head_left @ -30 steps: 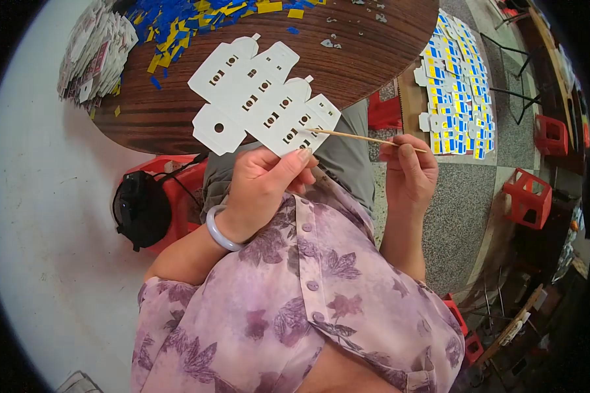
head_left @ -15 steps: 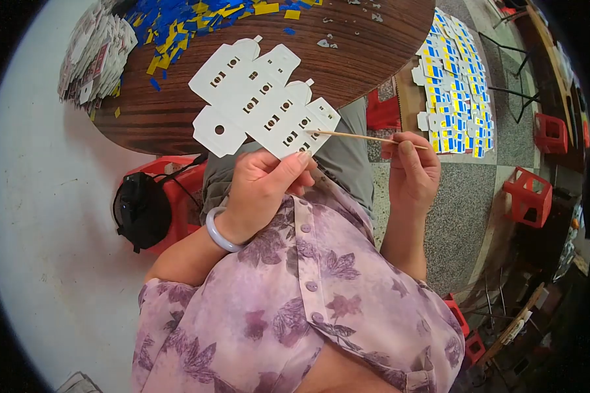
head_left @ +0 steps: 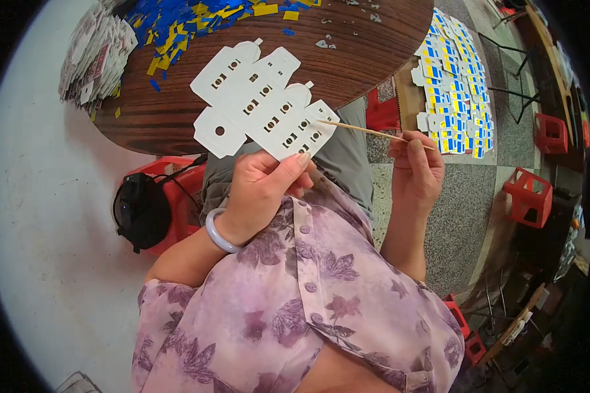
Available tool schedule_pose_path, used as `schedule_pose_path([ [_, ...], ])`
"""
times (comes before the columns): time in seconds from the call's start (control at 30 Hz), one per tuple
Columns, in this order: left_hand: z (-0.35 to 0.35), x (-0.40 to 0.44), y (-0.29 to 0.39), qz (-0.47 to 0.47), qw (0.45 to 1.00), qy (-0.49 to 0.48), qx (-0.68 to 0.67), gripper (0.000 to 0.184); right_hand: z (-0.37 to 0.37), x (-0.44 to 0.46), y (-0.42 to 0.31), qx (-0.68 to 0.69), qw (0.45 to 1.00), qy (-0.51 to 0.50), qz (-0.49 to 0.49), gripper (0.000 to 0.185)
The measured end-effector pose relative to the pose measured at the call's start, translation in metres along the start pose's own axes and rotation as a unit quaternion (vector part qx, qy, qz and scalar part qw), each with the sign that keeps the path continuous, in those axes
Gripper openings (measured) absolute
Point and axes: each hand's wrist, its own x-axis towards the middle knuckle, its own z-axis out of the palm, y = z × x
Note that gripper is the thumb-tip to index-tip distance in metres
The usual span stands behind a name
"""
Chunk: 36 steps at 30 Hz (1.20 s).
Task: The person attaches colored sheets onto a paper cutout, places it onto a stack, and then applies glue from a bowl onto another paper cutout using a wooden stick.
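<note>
A flat white box blank [head_left: 259,98] with folding flaps and several small die-cut holes lies tilted over my lap and the table edge. My left hand [head_left: 272,180] pinches its lower corner between thumb and fingers. A thin wooden stick [head_left: 373,132] is gripped near its end by the thumb and fingers of my right hand [head_left: 418,164]. The stick's far tip meets the blank at its right-hand flap, close to the small slots there; whether it presses into a slot I cannot tell.
Blue and yellow paper scraps [head_left: 177,26] cover the far side of the round wooden table [head_left: 347,65]. A stack of folded card [head_left: 98,56] stands at its left. Several printed blanks [head_left: 455,85] lie at right. Red stools [head_left: 531,196] and a black bag [head_left: 143,213] are nearby.
My right hand has shifted slightly right and the stick's tip has moved up and to the right across the blank. The left hand and blank have hardly moved.
</note>
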Motion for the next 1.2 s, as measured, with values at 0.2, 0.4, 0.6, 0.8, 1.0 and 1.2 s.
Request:
schedule_pose_path([
  [0.2, -0.001, 0.002, -0.001, -0.016, 1.0, 0.004, -0.02, 0.023, 0.002, -0.007, 0.006, 0.001, 1.0, -0.015, 0.002, 0.02],
  [0.4, -0.003, 0.004, -0.006, -0.003, 0.998, 0.015, -0.062, 0.022, 0.008, -0.015, 0.009, 0.0, 1.0, -0.014, -0.002, 0.021],
  [0.6, -0.005, 0.006, -0.008, 0.004, 0.996, 0.017, -0.09, 0.022, 0.014, -0.025, 0.017, 0.029, 0.999, -0.023, 0.007, 0.023],
  [0.8, -0.004, 0.008, -0.008, 0.024, 0.996, 0.015, -0.089, 0.023, 0.016, -0.027, 0.025, 0.037, 0.999, -0.022, 0.018, 0.023],
  [1.0, -0.005, 0.009, -0.01, 0.025, 0.995, 0.016, -0.095, 0.022, 0.016, -0.026, 0.025, 0.028, 0.999, -0.018, 0.017, 0.023],
  [1.2, -0.005, 0.009, -0.012, 0.029, 0.997, 0.008, -0.073, 0.027, 0.016, -0.026, 0.026, 0.024, 0.999, -0.011, 0.023, 0.023],
])
